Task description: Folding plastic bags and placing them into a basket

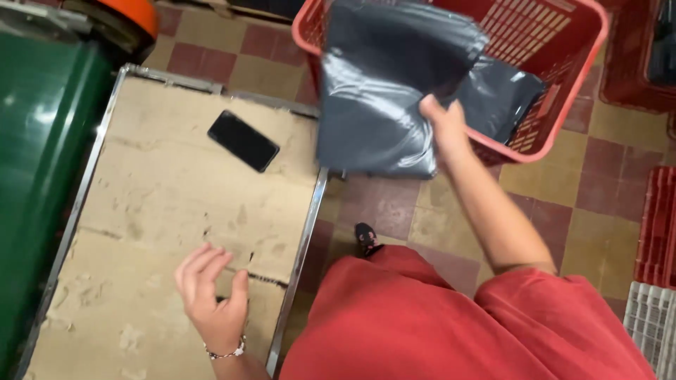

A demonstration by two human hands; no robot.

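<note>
Grey bag over red basket, right hand

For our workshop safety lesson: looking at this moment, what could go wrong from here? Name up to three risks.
1. The right hand pinches only an edge of the grey plastic mailer bag over the red plastic basket; it might slip to the floor.
2. The black flat phone lies loose on the worn cardboard-topped table; a swung bag could knock it.
</note>
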